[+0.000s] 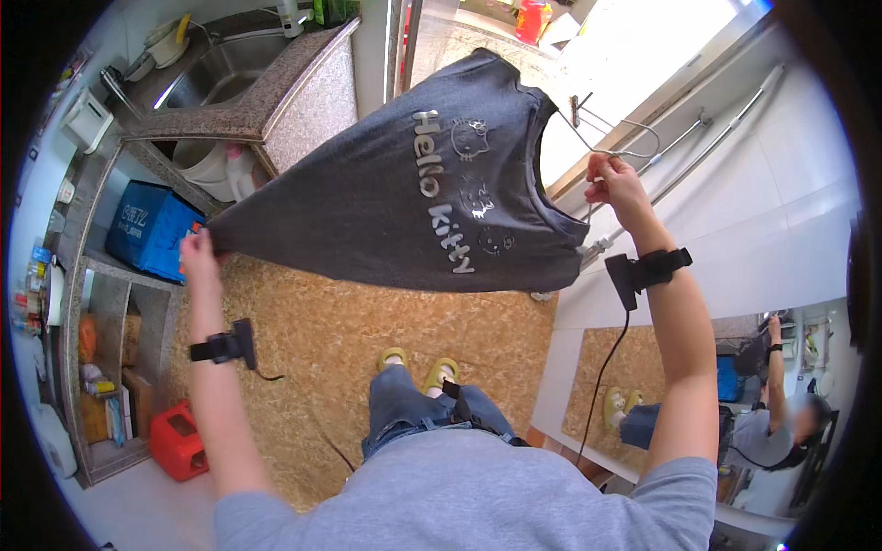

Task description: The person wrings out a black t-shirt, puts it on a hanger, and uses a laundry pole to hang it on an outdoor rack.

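Note:
A dark grey T-shirt [358, 200] with silver lettering and cat-face prints is stretched out in front of me. My left hand [200, 258] pinches its lower hem at the left and pulls the cloth to a point. At the right, my right hand [613, 186] grips a metal wire hanger [637, 153] just below its hook. The neck opening of the shirt faces that hand, and the rest of the hanger is mostly hidden by the cloth and my fingers. A strapped black device sits on each of my forearms.
Metal rails [716, 155] run along the right wall beside my right hand, above a mirror [689, 413]. A steel sink [227, 65] is set in the counter at upper left. Below are a blue insulated box [148, 227] and a red plastic container [179, 441].

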